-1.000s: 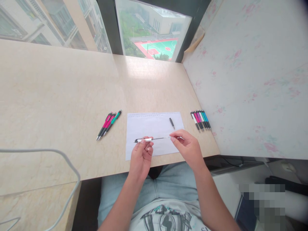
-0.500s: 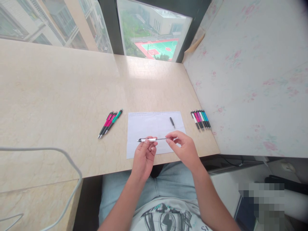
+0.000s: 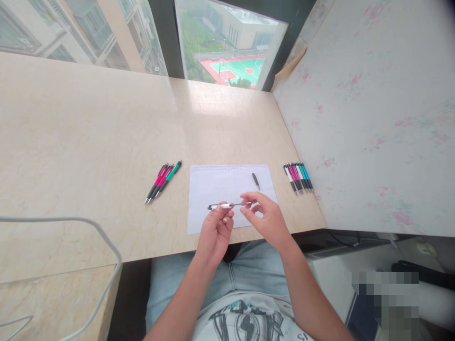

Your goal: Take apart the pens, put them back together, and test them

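My left hand point(image 3: 215, 232) pinches the white pen barrel point(image 3: 216, 207), held level above the paper with its black clip end to the left. From the barrel's right end a thin dark refill point(image 3: 237, 204) sticks out. My right hand point(image 3: 265, 218) is at that refill; its thumb and index finger are parted, with the refill's end between them, and the other fingers partly hide that end. On the white sheet of paper point(image 3: 227, 182) lies a black pen grip section point(image 3: 256, 180) with a pointed tip, just beyond my right hand.
Several pens point(image 3: 298, 177) with coloured barrels lie in a row on the right, by the flowered wall point(image 3: 369, 142). Three pens point(image 3: 163, 182), two pink and one green, lie left of the paper. A grey cable point(image 3: 88, 222) loops over the desk point(image 3: 88, 142) at lower left.
My right thumb and index finger have parted from their pinch on the refill. My left hand and the barrel have shifted slightly right. The grip section lies still on the paper.
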A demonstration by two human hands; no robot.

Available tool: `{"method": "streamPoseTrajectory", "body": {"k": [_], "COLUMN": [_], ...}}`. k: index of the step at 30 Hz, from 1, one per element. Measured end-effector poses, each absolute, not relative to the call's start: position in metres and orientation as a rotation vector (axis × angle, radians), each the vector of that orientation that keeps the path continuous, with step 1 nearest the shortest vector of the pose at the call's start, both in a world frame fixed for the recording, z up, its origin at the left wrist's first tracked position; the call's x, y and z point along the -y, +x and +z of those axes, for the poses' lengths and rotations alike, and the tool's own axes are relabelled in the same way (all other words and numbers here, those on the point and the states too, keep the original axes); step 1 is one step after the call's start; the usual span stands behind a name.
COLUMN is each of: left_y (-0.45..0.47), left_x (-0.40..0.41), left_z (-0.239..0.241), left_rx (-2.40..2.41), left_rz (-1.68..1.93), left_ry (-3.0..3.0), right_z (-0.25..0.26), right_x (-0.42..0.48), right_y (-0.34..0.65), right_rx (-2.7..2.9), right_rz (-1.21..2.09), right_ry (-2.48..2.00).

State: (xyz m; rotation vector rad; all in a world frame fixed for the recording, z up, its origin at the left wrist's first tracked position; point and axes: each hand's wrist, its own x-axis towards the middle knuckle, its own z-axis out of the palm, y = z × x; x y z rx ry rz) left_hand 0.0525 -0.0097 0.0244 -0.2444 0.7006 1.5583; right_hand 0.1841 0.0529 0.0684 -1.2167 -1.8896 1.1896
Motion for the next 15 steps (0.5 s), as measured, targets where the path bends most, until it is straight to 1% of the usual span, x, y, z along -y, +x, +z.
{"method": "streamPoseTrajectory", "body": {"k": [2,3,6,8,11,15], "left_y": [0.05,0.049,0.047,0.046,0.045,0.045], "left_x": [0.009,0.009,0.008,0.008,0.008,0.007], "left_z": [0.025,0.025,0.025,0.025,0.026,0.026], "left_rx": [-0.695,-0.697,-0.71,-0.717,-0.721,-0.724], "left_rz": [1.571,1.577,1.588,1.587,1.588,1.595], "left_ry": [-0.276,-0.29,-0.308,-0.31,-0.309,-0.304], "right_z": [0.058,0.051,0.031,0.02,0.011,0.005], "right_x": [-0.061,-0.066,-0.084,-0.094,-0.101,-0.101], "right_y": [0.187,0.189,0.195,0.198,0.199,0.197], "right_rx": [1.947,1.996,2.045,2.018,2.016,2.057], "right_rz": [1.094,0.982,0.484,0.292,0.169,0.142], "right_ry": [-1.301,-1.371,-1.628,-1.736,-1.815,-1.853]}}
